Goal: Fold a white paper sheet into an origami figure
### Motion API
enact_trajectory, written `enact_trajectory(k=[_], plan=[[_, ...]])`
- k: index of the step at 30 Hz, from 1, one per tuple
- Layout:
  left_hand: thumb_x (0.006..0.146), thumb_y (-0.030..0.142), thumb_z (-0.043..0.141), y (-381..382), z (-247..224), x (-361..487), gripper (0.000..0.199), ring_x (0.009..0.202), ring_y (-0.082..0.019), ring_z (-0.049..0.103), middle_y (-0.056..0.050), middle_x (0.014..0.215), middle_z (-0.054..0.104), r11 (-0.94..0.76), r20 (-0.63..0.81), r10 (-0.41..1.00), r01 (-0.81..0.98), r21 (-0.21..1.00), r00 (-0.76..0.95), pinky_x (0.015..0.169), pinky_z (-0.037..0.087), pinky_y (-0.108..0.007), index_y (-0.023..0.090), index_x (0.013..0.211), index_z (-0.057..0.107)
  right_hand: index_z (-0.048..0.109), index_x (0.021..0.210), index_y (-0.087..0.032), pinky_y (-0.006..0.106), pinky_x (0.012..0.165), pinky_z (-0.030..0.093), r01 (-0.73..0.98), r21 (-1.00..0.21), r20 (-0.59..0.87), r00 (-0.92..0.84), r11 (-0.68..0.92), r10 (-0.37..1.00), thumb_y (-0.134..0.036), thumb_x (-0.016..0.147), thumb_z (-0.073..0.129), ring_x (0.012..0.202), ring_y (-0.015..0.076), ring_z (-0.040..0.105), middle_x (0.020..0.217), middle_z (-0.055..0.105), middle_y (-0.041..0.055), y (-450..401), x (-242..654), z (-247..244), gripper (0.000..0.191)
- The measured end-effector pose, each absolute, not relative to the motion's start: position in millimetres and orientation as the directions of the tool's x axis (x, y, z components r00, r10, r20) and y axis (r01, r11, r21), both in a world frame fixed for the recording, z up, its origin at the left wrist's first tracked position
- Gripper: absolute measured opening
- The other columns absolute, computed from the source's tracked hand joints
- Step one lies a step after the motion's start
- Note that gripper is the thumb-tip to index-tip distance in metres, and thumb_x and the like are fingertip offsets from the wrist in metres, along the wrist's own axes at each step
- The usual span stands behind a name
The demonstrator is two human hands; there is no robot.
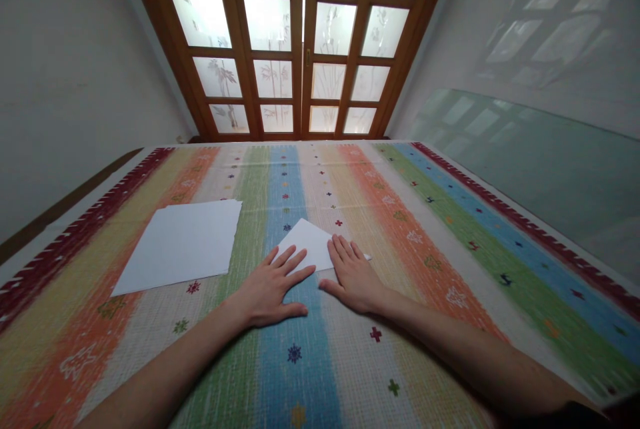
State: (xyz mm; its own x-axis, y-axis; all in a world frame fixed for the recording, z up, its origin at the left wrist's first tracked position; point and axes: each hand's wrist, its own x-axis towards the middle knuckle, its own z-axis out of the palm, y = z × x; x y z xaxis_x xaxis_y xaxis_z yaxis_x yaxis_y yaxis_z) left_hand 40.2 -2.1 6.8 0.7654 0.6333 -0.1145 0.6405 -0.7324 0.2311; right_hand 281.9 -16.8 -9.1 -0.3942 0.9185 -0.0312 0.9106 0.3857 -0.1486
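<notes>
A small folded white paper (307, 242) with a pointed top lies flat at the middle of the striped cloth. My left hand (273, 288) rests palm down with its fingers spread, the fingertips over the paper's lower left part. On the right side of the paper, my right hand (354, 276) lies flat, fingers stretched out and thumb pointing left. A small white tip shows just beyond its fingers. Both hands cover parts of the paper's edges. Neither hand is closed around anything.
White sheets (183, 242) with slightly uneven edges lie to the left. The striped, patterned cloth (295, 376) covers the table. Behind it stands a wooden door (300, 49) with glass panes. A pale glass panel (540, 162) leans along the right wall.
</notes>
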Motion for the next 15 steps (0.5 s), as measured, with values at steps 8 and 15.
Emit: enact_trajectory(k=[8, 15], plan=[[0.082, 0.081, 0.037, -2, 9, 40, 0.083, 0.149, -0.032, 0.016, -0.008, 0.161, 0.022, -0.735, -0.11, 0.633, 0.639, 0.225, 0.767, 0.117, 0.012, -0.055, 0.034, 0.15, 0.032, 0.024, 0.149, 0.005, 0.052, 0.119, 0.017, 0.92, -0.137, -0.101, -0.381, 0.367, 0.919, -0.069, 0.089, 0.04, 0.148, 0.0361, 0.014, 0.156, 0.018, 0.0278, -21, 298, -4, 0.097], [0.081, 0.082, 0.037, -2, 6, 40, 0.085, 0.149, -0.032, 0.014, -0.007, 0.161, 0.02, -0.74, -0.105, 0.629, 0.635, 0.221, 0.77, 0.118, 0.011, -0.055, 0.034, 0.152, 0.028, 0.02, 0.153, -0.003, 0.051, 0.12, 0.013, 0.798, -0.188, 0.007, -0.582, 0.572, 0.813, -0.076, 0.084, 0.042, 0.149, 0.0335, 0.009, 0.158, 0.018, 0.0233, -35, 278, -8, 0.103]])
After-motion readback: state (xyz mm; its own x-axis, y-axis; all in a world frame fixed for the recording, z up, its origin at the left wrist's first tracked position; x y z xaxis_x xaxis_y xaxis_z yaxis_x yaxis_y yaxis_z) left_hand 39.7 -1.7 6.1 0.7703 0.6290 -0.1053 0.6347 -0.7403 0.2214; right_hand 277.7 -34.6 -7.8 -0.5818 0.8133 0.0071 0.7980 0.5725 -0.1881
